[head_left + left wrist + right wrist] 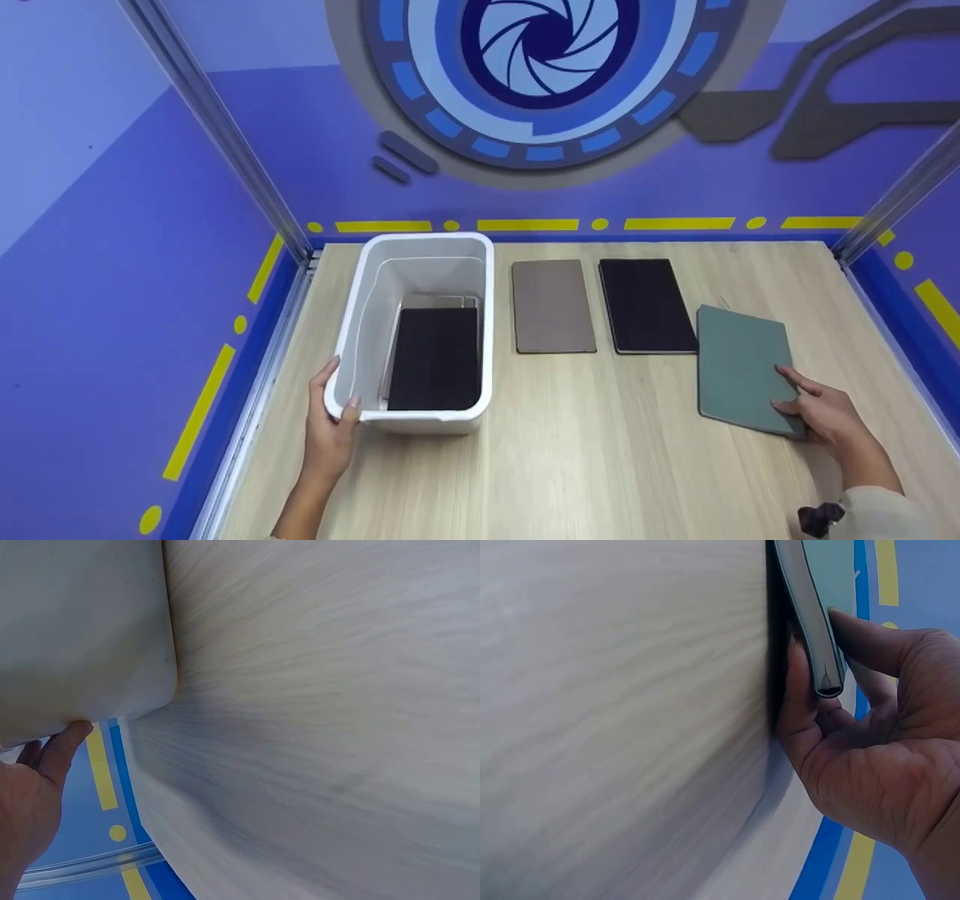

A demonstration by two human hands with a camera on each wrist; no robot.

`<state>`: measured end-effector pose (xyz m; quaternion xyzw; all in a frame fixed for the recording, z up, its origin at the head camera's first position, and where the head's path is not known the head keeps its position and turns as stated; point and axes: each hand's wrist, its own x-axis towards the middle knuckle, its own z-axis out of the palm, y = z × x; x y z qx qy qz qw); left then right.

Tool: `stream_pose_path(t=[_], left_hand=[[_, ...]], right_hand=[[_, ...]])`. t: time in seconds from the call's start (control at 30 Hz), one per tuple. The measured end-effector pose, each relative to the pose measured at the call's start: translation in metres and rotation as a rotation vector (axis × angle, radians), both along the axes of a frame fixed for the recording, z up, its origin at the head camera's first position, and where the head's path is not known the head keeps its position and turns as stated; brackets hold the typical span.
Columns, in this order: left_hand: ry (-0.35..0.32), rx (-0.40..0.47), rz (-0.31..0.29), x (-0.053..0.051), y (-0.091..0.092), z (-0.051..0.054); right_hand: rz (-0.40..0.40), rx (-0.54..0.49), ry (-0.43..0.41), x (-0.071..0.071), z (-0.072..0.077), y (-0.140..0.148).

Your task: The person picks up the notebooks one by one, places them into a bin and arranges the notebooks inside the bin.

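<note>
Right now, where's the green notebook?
On the head view's right side, the green notebook is held by the right hand, just right of the black notebook outside the white bin.

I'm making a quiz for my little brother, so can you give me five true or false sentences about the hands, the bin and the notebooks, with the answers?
1. The left hand holds the white bin by its rim. True.
2. The right hand grips the green notebook. True.
3. The green notebook is inside the white bin. False: it is outside, over on the right.
4. The brown notebook lies between the white bin and a black notebook. True.
5. The white bin is empty. False: another black notebook is inside.
</note>
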<state>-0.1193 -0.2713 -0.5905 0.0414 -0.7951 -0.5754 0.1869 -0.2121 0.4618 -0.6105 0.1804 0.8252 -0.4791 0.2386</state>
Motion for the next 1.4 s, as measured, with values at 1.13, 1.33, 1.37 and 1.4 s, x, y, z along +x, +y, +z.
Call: stream_pose_path(t=[1.13, 1.33, 1.37, 1.4], left_hand=[[0.014, -0.004, 0.006, -0.0016, 0.0004, -0.0007], [0.010, -0.019, 0.008, -0.0012, 0.0000, -0.0009], [0.007, -0.017, 0.008, -0.0011, -0.0001, -0.0011], [0.005, -0.017, 0.009, -0.0010, -0.0002, -0.0011]], right_hand=[[0.033, 0.033, 0.029, 0.0030, 0.0002, 0.0001], [0.006, 0.020, 0.028, 0.0038, -0.0004, 0.0003], [0.002, 0.013, 0.030, 0.0039, -0.0006, -0.0001], [-0.002, 0.005, 0.032, 0.0042, -0.0010, -0.0005]])
